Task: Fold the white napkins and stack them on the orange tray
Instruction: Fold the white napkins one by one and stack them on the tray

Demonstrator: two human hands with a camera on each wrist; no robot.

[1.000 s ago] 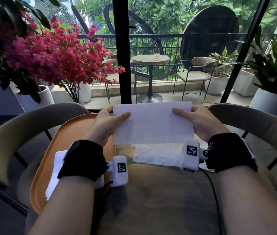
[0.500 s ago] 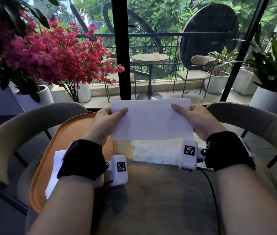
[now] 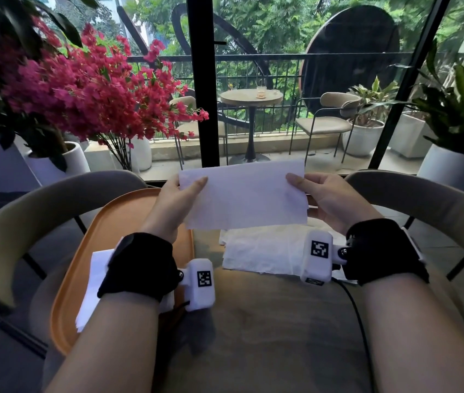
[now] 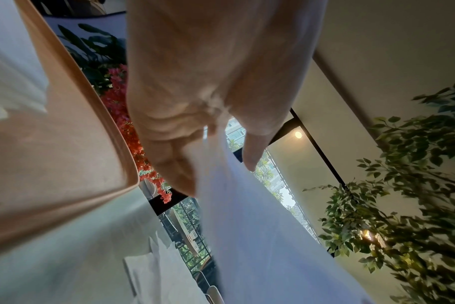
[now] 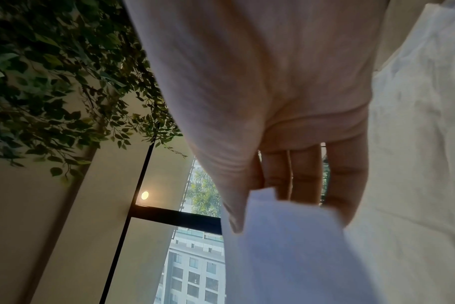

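Both hands hold a folded white napkin up in the air above the table's far side. My left hand pinches its left end between thumb and fingers, and my right hand pinches the right end. The left wrist view shows the napkin hanging from the left hand; the right wrist view shows its corner in the right hand. An orange tray lies at the left with folded white napkins on it, partly hidden by my left wrist. Loose unfolded napkins lie under the held one.
The grey table fills the foreground. Two curved chair backs, one at the left and one at the right, stand across it. Pink flowers in a white pot stand far left, a potted plant far right, a window behind.
Both hands have lifted the folded napkin a little higher and farther from me. Its right end now sits slightly higher than the left.
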